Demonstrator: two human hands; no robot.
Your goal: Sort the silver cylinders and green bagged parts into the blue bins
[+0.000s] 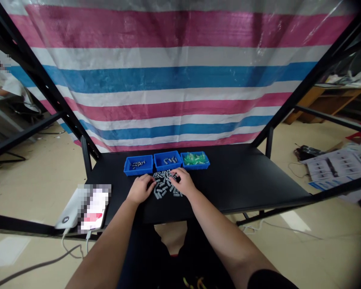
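Observation:
A heap of several small grey cylindrical parts (165, 184) lies on the black table (246, 180) in front of three blue trays. My left hand (140, 188) rests at the heap's left edge with fingers curled, touching the parts. At the heap's right side my right hand (184, 181) has its fingers bent down among the parts. What either hand grips, if anything, is hidden. The left tray (138, 165) holds a few dark parts, the middle tray (167, 160) grey parts, the right tray (195, 159) green parts.
A white power bank (68, 212) and a phone (94, 212) lie at the table's left front corner with cables hanging down. Black shelf struts rise on both sides. A striped tarp hangs behind the table. A person sits far left in the background.

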